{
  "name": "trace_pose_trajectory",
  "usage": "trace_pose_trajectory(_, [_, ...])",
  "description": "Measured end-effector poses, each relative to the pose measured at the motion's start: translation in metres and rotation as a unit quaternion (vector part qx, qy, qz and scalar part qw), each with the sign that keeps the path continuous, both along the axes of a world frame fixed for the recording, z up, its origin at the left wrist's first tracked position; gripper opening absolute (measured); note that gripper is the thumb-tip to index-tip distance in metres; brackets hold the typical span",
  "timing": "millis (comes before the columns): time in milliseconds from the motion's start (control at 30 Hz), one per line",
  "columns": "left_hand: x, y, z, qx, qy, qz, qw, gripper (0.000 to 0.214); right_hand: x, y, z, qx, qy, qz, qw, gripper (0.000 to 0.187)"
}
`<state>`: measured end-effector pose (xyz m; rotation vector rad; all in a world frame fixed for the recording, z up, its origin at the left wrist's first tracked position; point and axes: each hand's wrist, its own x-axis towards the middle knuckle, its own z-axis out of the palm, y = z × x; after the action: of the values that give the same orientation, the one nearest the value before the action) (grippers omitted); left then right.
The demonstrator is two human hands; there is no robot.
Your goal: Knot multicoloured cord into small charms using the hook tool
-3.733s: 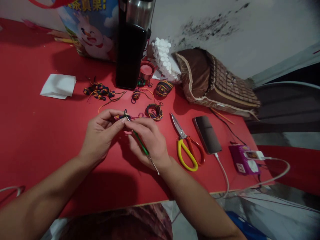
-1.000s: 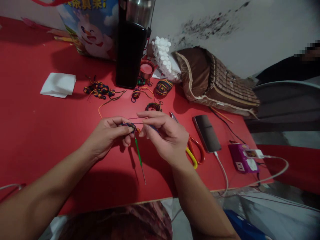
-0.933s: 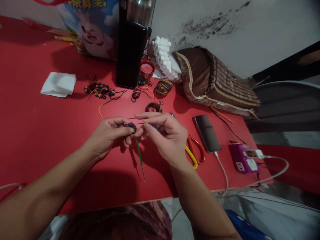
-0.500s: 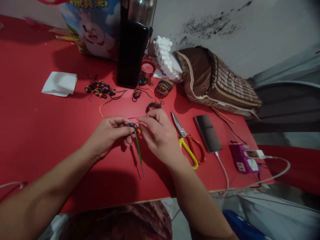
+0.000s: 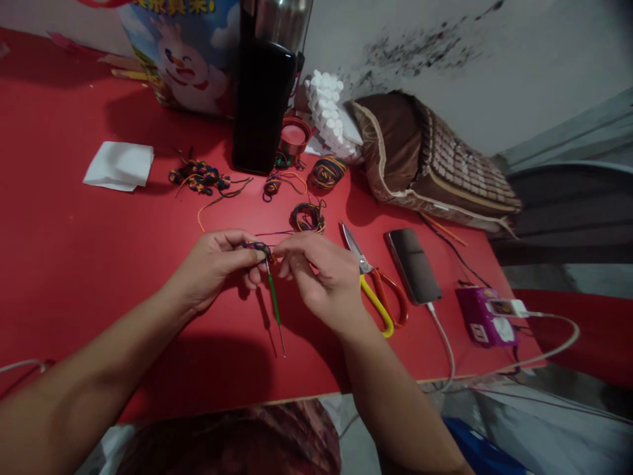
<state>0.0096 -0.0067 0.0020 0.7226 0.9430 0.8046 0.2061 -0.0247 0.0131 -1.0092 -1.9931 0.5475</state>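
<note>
My left hand [image 5: 230, 260] pinches a small knotted piece of dark blue and orange cord [image 5: 258, 248] between thumb and fingers. A crochet hook [image 5: 273, 297] with a green handle and thin metal ends passes through the cord at my left thumb, its lower end pointing toward me. My right hand [image 5: 319, 274] is just to the right, fingers curled, its fingertips closed at a thin dark strand beside the knot. Above the hands, a loose coil of multicoloured cord [image 5: 307, 218] lies on the red table [image 5: 188, 369], and strands run from it toward my left hand.
Scissors [image 5: 368, 270] with yellow and red handles lie right of my right hand, beside a charging phone [image 5: 414, 265] and a purple power box [image 5: 487, 315]. Behind are knotted cords [image 5: 200, 177], a cord ball [image 5: 329, 171], an upright black phone [image 5: 262, 109] and a brown cushion [image 5: 435, 155].
My right hand has shifted slightly right and turned, with its fingers drawn a little away from the knot, uncovering more of the cord coil. My left hand and the crochet hook stay nearly still.
</note>
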Motion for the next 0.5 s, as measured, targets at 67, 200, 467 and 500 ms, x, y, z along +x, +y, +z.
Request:
trace_pose_trajectory(67, [-0.0007,0.0004,0.0005,0.0,0.0,0.003,1.0,0.01,0.001,0.0006,0.0034,0.006,-0.031,0.008,0.999,0.031])
trace_pose_trajectory(200, [-0.0025,0.0022,0.0008,0.002,-0.015,0.027,1.0,0.01,0.0009,0.0025,0.0074,0.048,-0.124,0.038,0.99,0.031])
trace_pose_trajectory(467, [-0.001,-0.0001,0.0051,0.03,-0.026,0.055,0.998,0.013,-0.0051,0.0007,0.0024,0.154,-0.185,0.041,0.97,0.051])
trace_pose_trajectory(500, [-0.0004,-0.0009,0.0063,0.035,-0.024,0.057,0.997,0.013,-0.0056,0.0002,0.0017,0.166,-0.18,0.035,0.969,0.051])
